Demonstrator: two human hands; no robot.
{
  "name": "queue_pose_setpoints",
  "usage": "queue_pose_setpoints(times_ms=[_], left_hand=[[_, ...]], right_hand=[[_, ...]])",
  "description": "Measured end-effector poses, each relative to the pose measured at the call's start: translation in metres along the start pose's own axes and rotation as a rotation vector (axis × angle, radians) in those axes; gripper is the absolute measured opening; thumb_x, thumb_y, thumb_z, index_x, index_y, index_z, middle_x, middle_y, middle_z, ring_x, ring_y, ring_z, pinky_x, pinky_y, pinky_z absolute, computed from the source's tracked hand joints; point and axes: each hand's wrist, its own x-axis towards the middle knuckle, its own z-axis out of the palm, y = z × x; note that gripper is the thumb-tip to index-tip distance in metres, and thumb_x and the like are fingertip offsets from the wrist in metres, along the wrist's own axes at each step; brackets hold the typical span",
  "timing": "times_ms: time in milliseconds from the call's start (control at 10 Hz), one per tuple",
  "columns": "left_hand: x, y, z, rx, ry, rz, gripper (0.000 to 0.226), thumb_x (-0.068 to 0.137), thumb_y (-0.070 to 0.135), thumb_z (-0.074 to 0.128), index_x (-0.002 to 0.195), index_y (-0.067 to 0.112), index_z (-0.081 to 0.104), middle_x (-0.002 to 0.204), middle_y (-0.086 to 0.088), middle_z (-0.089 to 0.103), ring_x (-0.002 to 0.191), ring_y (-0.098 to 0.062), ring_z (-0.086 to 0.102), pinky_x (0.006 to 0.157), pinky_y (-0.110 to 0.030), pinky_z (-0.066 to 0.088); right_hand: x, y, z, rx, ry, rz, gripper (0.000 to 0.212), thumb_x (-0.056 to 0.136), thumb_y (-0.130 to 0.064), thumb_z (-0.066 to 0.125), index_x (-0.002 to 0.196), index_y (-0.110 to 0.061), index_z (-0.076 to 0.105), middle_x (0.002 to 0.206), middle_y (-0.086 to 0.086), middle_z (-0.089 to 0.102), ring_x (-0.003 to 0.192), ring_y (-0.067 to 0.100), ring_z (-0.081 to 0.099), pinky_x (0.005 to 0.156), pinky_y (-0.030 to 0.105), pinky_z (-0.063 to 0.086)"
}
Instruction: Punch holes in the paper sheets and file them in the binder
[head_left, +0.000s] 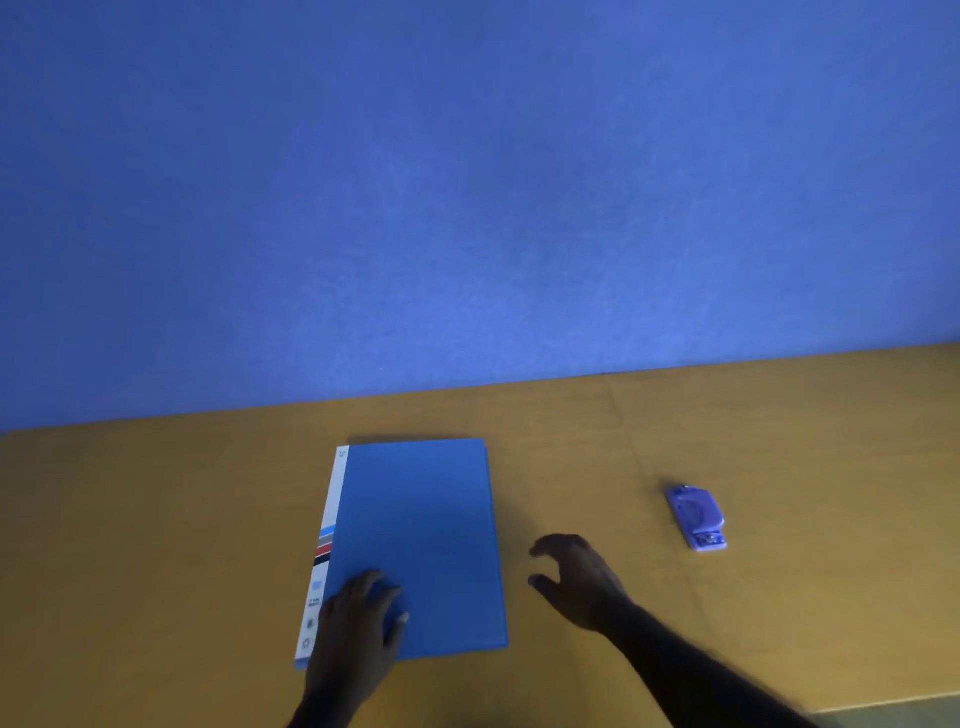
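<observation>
So the blue binder (415, 545) lay closed on the table (156, 519), long axis running away from me. My left hand (358, 623) was flat on its near-left corner by the spine, fingers spread. My right hand (576, 577) hovered half-curled, holding nothing, just beside the free right edge, so nearer for opening it. The hole punch (697, 517) sat well right. Couldn't see any loose sheets.

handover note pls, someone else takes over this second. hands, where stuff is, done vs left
Left hand: flat on the closed blue binder, near its lower left corner.
Right hand: open, empty, just right of the binder's edge, above the table.
Hole punch: farther right on the table, untouched.
Paper sheets: none visible.
Done: nothing evident.
Left: open binder, punch sheets, file them.
</observation>
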Motion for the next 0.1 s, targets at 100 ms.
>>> queue_pose_setpoints(times_ms=[100], left_hand=[[0.0224, 0.0179, -0.0113, -0.013, 0.003, 0.059, 0.03, 0.071, 0.046, 0.068, 0.096, 0.028, 0.069, 0.105, 0.007, 0.064, 0.096, -0.018, 0.063, 0.074, -0.036, 0.053]], right_hand=[[0.0041, 0.0046, -0.0332, -0.018, 0.046, 0.047, 0.039, 0.09, -0.033, 0.064, 0.128, -0.026, 0.058, 0.137, -0.01, 0.055, 0.124, 0.007, 0.051, 0.093, 0.022, 0.044]])
